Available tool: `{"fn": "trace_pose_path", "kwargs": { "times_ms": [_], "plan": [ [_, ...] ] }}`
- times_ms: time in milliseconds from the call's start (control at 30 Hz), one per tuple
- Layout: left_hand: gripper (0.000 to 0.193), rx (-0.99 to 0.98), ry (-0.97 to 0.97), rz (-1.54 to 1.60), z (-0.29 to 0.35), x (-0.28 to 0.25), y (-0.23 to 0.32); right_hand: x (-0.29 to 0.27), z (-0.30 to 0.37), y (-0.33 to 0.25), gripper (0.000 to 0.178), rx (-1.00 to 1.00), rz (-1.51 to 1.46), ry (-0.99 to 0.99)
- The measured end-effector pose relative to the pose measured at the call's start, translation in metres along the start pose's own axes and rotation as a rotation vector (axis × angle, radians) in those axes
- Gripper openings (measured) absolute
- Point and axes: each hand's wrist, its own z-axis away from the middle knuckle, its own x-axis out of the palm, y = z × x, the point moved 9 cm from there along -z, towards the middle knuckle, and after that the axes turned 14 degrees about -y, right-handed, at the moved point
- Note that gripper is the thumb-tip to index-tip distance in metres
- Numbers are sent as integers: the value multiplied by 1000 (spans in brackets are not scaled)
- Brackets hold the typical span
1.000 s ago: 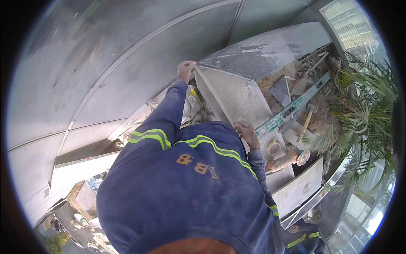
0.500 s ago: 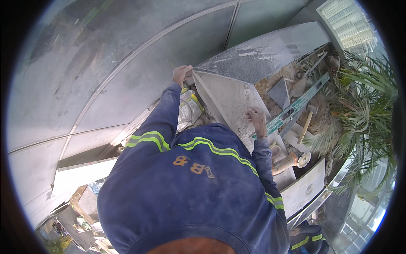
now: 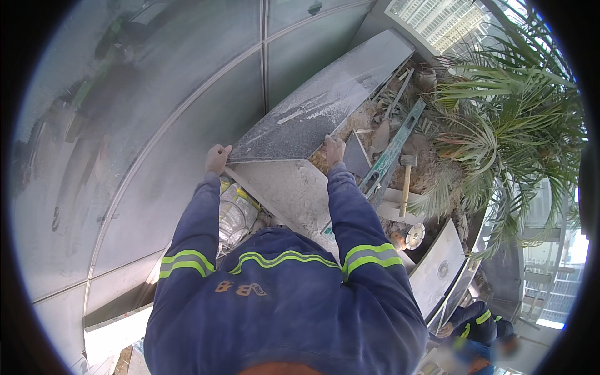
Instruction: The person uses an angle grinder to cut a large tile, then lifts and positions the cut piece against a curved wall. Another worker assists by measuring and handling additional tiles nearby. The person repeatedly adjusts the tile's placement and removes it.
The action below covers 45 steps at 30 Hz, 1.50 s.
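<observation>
A long grey stone slab (image 3: 312, 103), dusty with pale streaks, stretches away from me beside the glass wall. At its near left corner my left hand (image 3: 217, 159) is closed, fingers curled at the edge. My right hand (image 3: 334, 150) grips the slab's right edge near the other near corner; its fingertips are partly hidden. Between my arms a paler, dust-covered slab (image 3: 281, 184) meets the near edge of the grey one. A green spirit level (image 3: 394, 147) lies just right of my right hand, beside a small dark stone piece (image 3: 357, 155).
A hammer with a wooden handle (image 3: 406, 184) and a grinder's cutting disc (image 3: 415, 237) lie to the right. Palm fronds (image 3: 500, 119) overhang the soil. Glass panels (image 3: 187, 156) rise along the left. Another person (image 3: 475, 319) works at the lower right.
My right hand has left the pale slab and moved forward to the grey slab's right edge, where it has closed. My left hand stays at the left corner. The view has shifted right.
</observation>
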Motion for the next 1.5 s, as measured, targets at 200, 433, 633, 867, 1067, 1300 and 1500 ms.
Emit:
{"fn": "trace_pose_path", "kwargs": {
  "times_ms": [200,433,633,867,1067,1300,1500],
  "plan": [
    [53,-26,106,-260,-1,7,41,-19,-17,24,46,46,208,214],
    [54,-46,104,-317,9,-1,27,10,2,-3,42,15,445,233],
    [52,21,119,-299,-2,1,28,5,-8,5,31,-7,239,71],
    [50,89,146,-258,4,1,32,31,50,-24,25,-50,203,132],
    [50,141,173,-243,2,2,33,164,149,24,58,298,-533,-364],
    [51,104,118,-238,-7,6,26,194,106,36,41,239,-911,-199],
    [51,98,118,-200,-5,10,25,193,107,40,35,300,-877,-166]
  ]
}}
